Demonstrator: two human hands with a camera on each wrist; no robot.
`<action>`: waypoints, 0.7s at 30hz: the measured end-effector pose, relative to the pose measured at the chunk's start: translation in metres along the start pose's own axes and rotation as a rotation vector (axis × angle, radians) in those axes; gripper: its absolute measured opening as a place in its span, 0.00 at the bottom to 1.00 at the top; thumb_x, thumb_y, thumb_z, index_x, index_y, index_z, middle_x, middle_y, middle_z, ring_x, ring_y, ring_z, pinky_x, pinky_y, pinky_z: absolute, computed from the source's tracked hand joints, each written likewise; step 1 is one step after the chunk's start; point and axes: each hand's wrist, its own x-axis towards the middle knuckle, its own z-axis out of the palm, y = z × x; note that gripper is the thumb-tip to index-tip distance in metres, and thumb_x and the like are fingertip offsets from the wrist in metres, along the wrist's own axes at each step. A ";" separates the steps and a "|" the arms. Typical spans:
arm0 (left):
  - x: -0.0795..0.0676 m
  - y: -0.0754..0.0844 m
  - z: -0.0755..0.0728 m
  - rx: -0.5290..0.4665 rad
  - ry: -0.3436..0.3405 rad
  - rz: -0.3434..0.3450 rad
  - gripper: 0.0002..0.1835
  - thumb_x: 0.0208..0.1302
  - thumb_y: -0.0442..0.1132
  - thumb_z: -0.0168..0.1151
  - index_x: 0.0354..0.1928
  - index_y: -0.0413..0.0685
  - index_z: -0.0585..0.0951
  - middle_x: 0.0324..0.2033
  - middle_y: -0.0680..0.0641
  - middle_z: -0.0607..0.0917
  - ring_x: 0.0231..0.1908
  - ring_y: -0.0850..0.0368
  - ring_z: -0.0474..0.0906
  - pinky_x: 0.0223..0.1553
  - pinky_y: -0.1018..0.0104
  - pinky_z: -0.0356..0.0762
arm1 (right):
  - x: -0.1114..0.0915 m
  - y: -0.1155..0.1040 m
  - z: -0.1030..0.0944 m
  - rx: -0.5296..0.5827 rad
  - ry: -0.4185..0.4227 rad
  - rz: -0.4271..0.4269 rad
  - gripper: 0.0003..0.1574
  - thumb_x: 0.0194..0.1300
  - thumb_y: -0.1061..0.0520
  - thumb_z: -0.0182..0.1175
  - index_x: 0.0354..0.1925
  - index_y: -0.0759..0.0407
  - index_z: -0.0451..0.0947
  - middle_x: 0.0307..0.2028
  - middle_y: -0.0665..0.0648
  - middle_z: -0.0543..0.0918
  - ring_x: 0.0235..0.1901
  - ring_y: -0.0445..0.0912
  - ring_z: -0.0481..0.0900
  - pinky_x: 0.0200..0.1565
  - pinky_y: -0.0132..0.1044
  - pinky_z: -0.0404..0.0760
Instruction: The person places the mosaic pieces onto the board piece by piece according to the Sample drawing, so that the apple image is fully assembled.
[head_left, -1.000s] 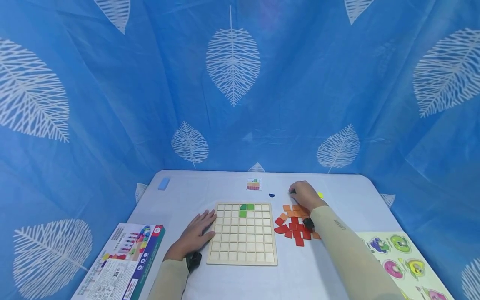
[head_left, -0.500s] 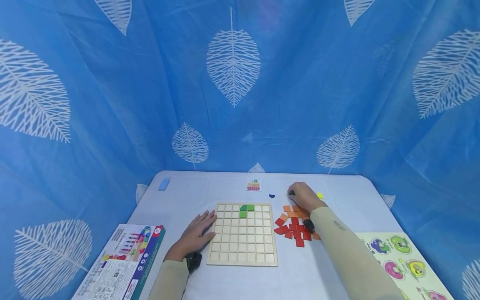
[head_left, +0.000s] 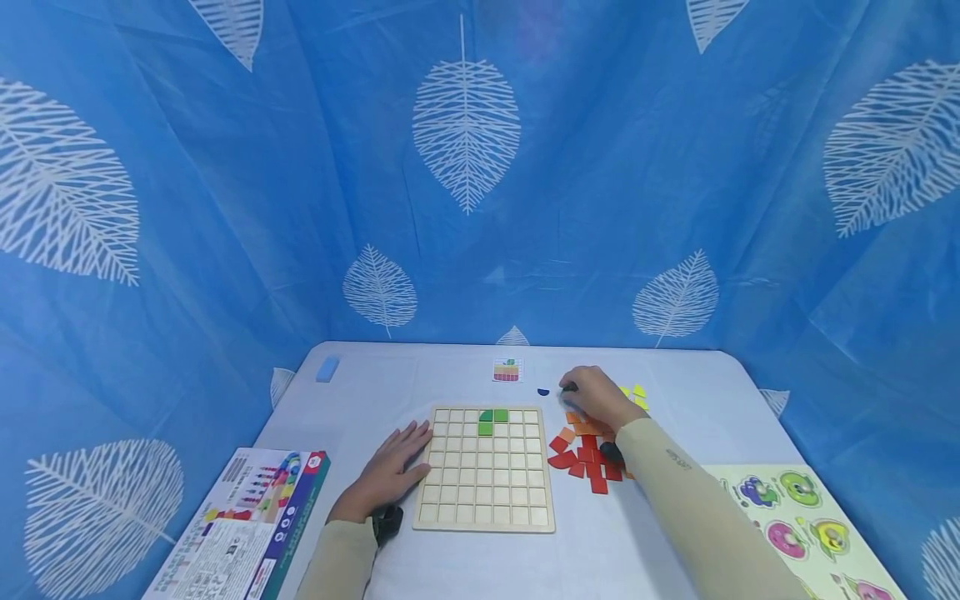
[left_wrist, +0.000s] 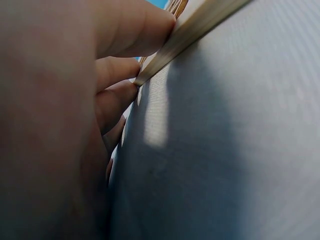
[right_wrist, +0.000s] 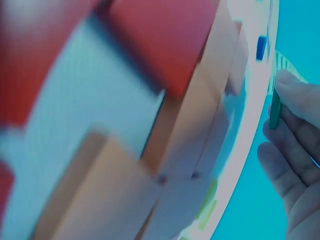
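Observation:
A green tile (right_wrist: 275, 109) is pinched between the thumb and fingers of my right hand (head_left: 597, 394), above the table beyond the orange tiles (head_left: 573, 417). In the head view the tile is only a dark sliver at the fingertips. My left hand (head_left: 392, 463) rests against the left edge of the gridded wooden board (head_left: 484, 492), fingers extended. Three green tiles sit in the board's upper cells: a rounded one (head_left: 486, 415), a square (head_left: 501, 415) beside it and another square (head_left: 486, 430) below the rounded one. A dark blue half-round piece (head_left: 543, 392) lies left of my right hand.
Red tiles (head_left: 587, 456) lie in a loose pile right of the board, and yellow pieces (head_left: 640, 392) lie behind my right hand. A picture card (head_left: 507, 371) and a light blue block (head_left: 327, 369) lie farther back. A box (head_left: 247, 517) and a sticker sheet (head_left: 806, 521) flank the table.
My right hand has shifted left toward the blue piece with the green tile, uncovering more of the yellow pieces. The left hand and the board have stayed put.

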 end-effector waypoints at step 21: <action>-0.001 0.000 0.001 -0.009 0.004 0.005 0.34 0.77 0.47 0.61 0.79 0.42 0.68 0.79 0.45 0.63 0.80 0.43 0.50 0.78 0.44 0.44 | -0.011 -0.063 0.031 0.009 -0.053 -0.370 0.11 0.67 0.61 0.74 0.49 0.55 0.91 0.46 0.49 0.89 0.51 0.46 0.85 0.55 0.43 0.85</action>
